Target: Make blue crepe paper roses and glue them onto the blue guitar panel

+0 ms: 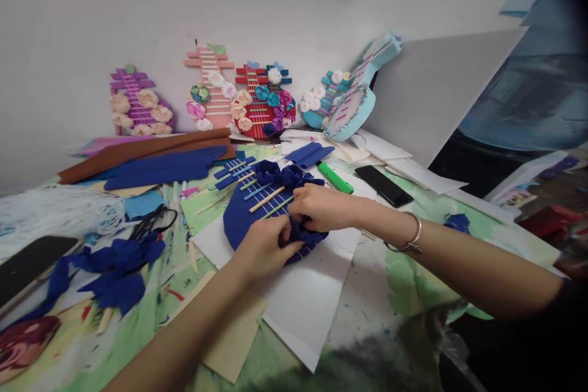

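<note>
A dark blue paper pipa model [236, 214] lies on white paper [303, 318], with white strings and coloured sticks across its front. Blue crepe-paper flowers [269, 173] sit along its upper right side. At the lower right of the model, my left hand [271, 239] and my right hand [316, 205] are close together, their fingers pinched on a blue crepe-paper flower [305, 236]. Fingers cover much of that flower. Whether it is fixed to the model I cannot tell. A bracelet circles my right wrist.
Finished coloured instrument models [257, 101] stand against the wall. A green marker [335, 177] and a black phone [383, 185] lie beyond my right hand. Blue paper scraps [117, 269], white shredded strands [59, 214] and another phone [32, 266] are at left. Folded crepe paper [160, 168] lies behind.
</note>
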{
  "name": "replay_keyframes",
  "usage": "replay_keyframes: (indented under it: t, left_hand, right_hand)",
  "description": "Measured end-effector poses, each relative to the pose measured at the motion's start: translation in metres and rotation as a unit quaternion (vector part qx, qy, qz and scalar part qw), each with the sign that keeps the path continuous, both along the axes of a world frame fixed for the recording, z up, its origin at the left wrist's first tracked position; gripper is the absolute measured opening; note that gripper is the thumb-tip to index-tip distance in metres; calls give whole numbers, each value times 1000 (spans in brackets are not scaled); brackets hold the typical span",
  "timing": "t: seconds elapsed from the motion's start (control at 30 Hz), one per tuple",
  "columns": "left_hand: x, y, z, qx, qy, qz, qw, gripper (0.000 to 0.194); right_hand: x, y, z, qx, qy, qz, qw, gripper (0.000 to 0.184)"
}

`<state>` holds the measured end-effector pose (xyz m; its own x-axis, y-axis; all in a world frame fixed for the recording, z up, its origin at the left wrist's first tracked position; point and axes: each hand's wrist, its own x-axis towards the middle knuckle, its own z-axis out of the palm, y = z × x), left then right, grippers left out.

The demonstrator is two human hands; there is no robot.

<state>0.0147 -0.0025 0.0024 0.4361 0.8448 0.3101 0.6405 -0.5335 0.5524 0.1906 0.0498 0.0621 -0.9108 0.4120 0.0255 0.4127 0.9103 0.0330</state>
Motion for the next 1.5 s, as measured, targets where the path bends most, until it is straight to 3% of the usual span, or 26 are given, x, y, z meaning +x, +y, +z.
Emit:
replay_keyframes:
  t: [0.13, 0.23, 0.4, 0.73, 1.0, 1.5]
  left_hand:
    - [-2, 1, -1, -4, 1, -4, 1000, 29]
    - [-3, 2, 1, -6, -3, -8, 1000, 28]
    - [-4, 4, 6, -21, -10, -13, 1000, 29]
    - [-8, 7, 12, -47, -15, -8, 999, 26]
    - [-10, 7, 14, -68, -16, -13, 997, 28]
    - [-11, 9, 12, -60, -17, -30, 998, 28]
  right_hand:
    - [5, -2, 7, -38, 5, 13, 999, 11]
    - [16, -4, 13, -82, 75, 19, 994, 19]
    - [30, -13, 15, -63, 182, 17, 981, 12]
    - [15, -18, 10, -3, 16, 54, 998, 23]
    - [11, -16, 7, 47, -18, 79, 996, 25]
    - [5, -14, 1, 67, -43, 92, 993, 28]
